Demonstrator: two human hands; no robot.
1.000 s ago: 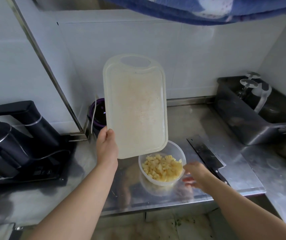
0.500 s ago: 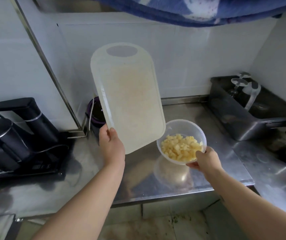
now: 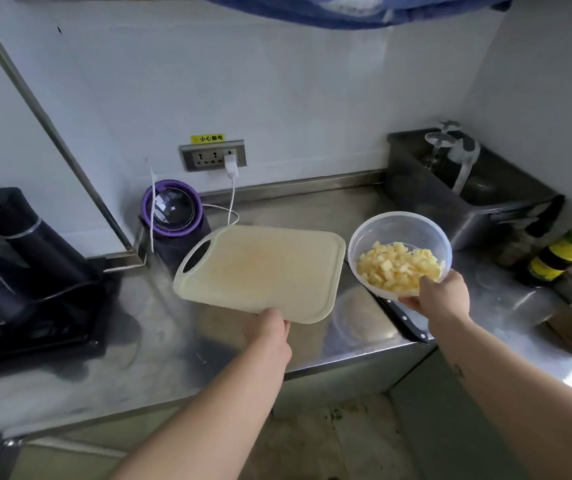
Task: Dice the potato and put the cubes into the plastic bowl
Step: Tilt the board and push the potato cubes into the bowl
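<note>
The potato cubes (image 3: 398, 268), pale yellow and roughly cut, lie heaped in the plastic bowl (image 3: 379, 227). The bowl is round, clear and thin-walled, tipped a little toward the person. It appears to be held clear of the desk (image 3: 312, 209), over its right front part.

The right grip (image 3: 442, 294) grasps the bowl at its near rim, fingers curled round the edge. So the task's thing sits just beyond and left of that grip, and the right arm alone carries it.

Just left of the bowl, near but apparently not touching, is the cutting board (image 3: 263, 271). It is a cream plastic rectangle with rounded corners, a shallow groove round its border and a faint yellowish stain in the middle. No cubes show on it. Its long axis runs left to right along the desk, with the handle hole at the left end. The board lies nearly flat, and the left grip (image 3: 270, 329) pinches its near long edge.

I judge the dicing done and the cubes all in the bowl, so what remains is setting things down. A knife (image 3: 400, 318) with a black riveted handle lies on the brushed-steel desk right under the bowl, handle toward the front edge. The bowl should therefore land beside it, not on it.

A steel sink (image 3: 450, 202) fills the back right corner.
</note>
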